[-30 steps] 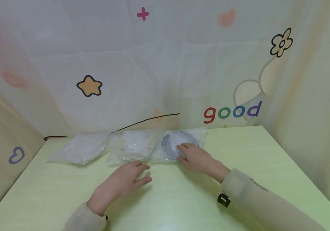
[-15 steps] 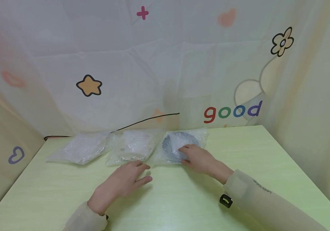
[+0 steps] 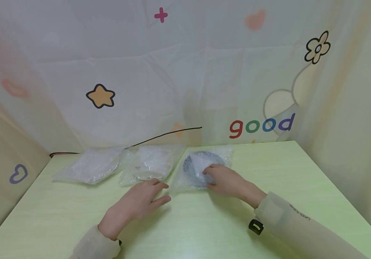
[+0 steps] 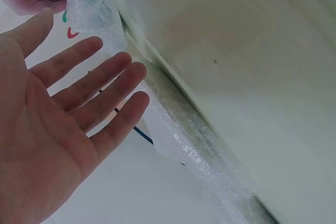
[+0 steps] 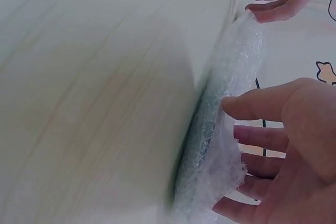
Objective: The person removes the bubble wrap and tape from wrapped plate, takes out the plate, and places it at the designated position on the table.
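Head view shows three bubble-wrapped parcels in a row along the far edge of the pale green worktop [image 3: 205, 223], close to the patterned backdrop. Taking the middle parcel [image 3: 151, 163] as the landmark: the right hand [image 3: 226, 178] lies on the parcel just to its right, the wrapped plate [image 3: 201, 165], whose dark patterned rim shows through the film. Its fingers [image 3: 212, 169] are bent over the near part of the wrap; in the right wrist view the thumb and fingertips press into crumpled film at the plate's edge [image 5: 220, 129], so the hand appears to be pinching the wrapping, and the plate rests on the worktop.

The left hand [image 3: 137, 205] sits just in front of the middle parcel, palm down on the worktop, fingers straight and slightly spread, holding nothing; its fingertips [image 3: 159, 187] reach that parcel's near edge, though contact cannot be judged. The left wrist view shows the same flat, spread palm [image 4: 47, 129] beside bubble wrap.

A third parcel [image 3: 91, 166] lies to the left of the middle one, and a thin black cable [image 3: 166, 133] runs behind it along the backdrop.
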### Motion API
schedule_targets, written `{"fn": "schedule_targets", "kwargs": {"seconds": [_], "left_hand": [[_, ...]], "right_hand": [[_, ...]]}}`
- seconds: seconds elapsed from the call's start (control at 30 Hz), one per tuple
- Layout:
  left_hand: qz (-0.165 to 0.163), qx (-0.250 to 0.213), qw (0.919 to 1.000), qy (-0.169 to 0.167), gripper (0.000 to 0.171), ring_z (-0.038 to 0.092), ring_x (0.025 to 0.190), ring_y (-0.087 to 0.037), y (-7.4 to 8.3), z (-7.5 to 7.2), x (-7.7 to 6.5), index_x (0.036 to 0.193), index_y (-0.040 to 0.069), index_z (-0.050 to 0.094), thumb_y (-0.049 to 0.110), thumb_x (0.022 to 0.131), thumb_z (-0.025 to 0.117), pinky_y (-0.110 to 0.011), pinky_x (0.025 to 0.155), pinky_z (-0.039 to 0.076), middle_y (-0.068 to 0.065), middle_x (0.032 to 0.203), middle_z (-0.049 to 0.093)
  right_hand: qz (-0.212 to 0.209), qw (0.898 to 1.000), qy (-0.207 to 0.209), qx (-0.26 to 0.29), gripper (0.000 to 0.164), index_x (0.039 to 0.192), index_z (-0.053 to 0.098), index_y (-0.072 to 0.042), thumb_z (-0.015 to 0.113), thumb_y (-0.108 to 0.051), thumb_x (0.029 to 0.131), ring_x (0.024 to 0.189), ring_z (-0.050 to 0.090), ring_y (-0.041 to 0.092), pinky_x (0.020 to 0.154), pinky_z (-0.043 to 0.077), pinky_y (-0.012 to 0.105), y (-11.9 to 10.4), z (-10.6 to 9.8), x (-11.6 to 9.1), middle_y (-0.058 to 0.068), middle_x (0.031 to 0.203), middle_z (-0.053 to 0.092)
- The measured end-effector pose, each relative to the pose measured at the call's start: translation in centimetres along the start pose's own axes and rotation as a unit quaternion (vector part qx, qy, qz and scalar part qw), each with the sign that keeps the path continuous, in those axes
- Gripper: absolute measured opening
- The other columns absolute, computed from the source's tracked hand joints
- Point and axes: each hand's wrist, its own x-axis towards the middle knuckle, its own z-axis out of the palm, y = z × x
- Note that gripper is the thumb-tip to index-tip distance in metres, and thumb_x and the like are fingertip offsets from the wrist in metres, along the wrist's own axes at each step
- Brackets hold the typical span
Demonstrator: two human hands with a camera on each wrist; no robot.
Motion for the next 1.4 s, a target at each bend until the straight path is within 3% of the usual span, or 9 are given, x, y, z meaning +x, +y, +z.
{"fn": "schedule_targets", "kwargs": {"seconds": [0.2, 0.4, 0.53, 0.7, 1.2, 1.4], "left_hand": [[0.002, 0.001, 0.9999, 0.013, 0.04, 0.066, 0.108, -0.032, 0.0, -0.2, 0.2, 0.128, 0.004, 0.068, 0.036, 0.105, 0.06, -0.048, 0.094, 0.053, -0.014, 0.123, 0.065], [0.032, 0.013, 0.9977, 0.058, 0.032, 0.067, 0.093, -0.024, 0.1, -0.3, 0.4, 0.119, 0.003, 0.07, 0.031, 0.104, 0.063, -0.043, 0.081, 0.056, -0.008, 0.109, 0.068], [0.035, 0.015, 0.9964, 0.075, 0.028, 0.066, 0.091, -0.022, 0.3, -0.4, 0.5, 0.116, 0.004, 0.07, 0.028, 0.103, 0.065, -0.041, 0.078, 0.056, -0.007, 0.106, 0.068], [0.032, 0.016, 0.9963, 0.078, 0.026, 0.067, 0.093, -0.023, 0.3, -0.4, 0.5, 0.116, 0.004, 0.071, 0.026, 0.102, 0.066, -0.041, 0.079, 0.057, -0.007, 0.108, 0.068], [0.049, 0.023, 0.9935, 0.1, 0.028, 0.067, 0.097, -0.028, 0.3, -0.1, 0.8, 0.117, 0.003, 0.071, 0.026, 0.101, 0.068, -0.045, 0.083, 0.056, -0.009, 0.111, 0.068], [0.041, 0.022, 0.9943, 0.096, 0.032, 0.064, 0.103, -0.029, 0.4, 0.0, 1.0, 0.121, 0.002, 0.069, 0.028, 0.102, 0.067, -0.046, 0.086, 0.054, -0.01, 0.117, 0.065]], "right_hand": [[0.012, 1.0, -0.009, 0.023, 0.024, 0.115, 0.07, 0.0, 0.074, -0.012, 0.095, 0.102, 0.064, 0.028, 0.094, 0.054, 0.045, 0.0, -0.3, -0.3, 0.011, 0.11, 0.068], [0.001, 1.0, -0.002, 0.026, 0.017, 0.108, 0.072, -0.003, 0.074, -0.015, 0.095, 0.09, 0.062, 0.021, 0.087, 0.055, 0.04, 0.3, -0.3, -0.3, 0.005, 0.101, 0.067], [-0.003, 1.0, -0.003, 0.028, 0.014, 0.103, 0.072, -0.005, 0.077, -0.013, 0.093, 0.084, 0.059, 0.018, 0.082, 0.055, 0.037, 0.3, -0.3, -0.3, 0.002, 0.095, 0.066], [0.002, 0.999, -0.005, 0.036, 0.013, 0.101, 0.072, -0.007, 0.079, -0.012, 0.09, 0.086, 0.06, 0.017, 0.083, 0.055, 0.037, 0.3, -0.3, -0.4, 0.0, 0.095, 0.067], [-0.046, 0.997, -0.005, 0.062, 0.014, 0.095, 0.071, -0.01, 0.081, -0.006, 0.086, 0.089, 0.061, 0.021, 0.085, 0.053, 0.041, 0.5, -0.3, -1.0, 0.0, 0.097, 0.069], [-0.065, 0.995, -0.018, 0.078, 0.014, 0.094, 0.072, -0.011, 0.081, -0.006, 0.085, 0.093, 0.062, 0.022, 0.088, 0.052, 0.043, 0.6, -0.2, -1.2, -0.002, 0.098, 0.069]]}}
